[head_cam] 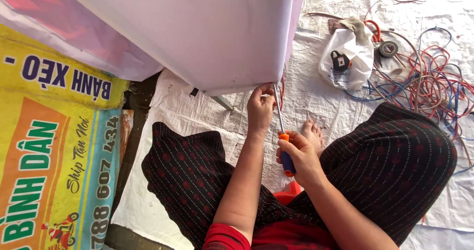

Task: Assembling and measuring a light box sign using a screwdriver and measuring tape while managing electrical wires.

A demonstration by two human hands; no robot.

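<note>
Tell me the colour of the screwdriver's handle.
Blue with an orange collar, seen in the head view: screwdriver in the right hand.

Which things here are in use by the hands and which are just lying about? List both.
In use:
- left hand, at the lower edge of the white panel
- right hand, gripping the screwdriver, whose tip meets that edge

Lying about:
- tangle of wires
- white plastic bag
- roll of tape
- yellow banner
</note>
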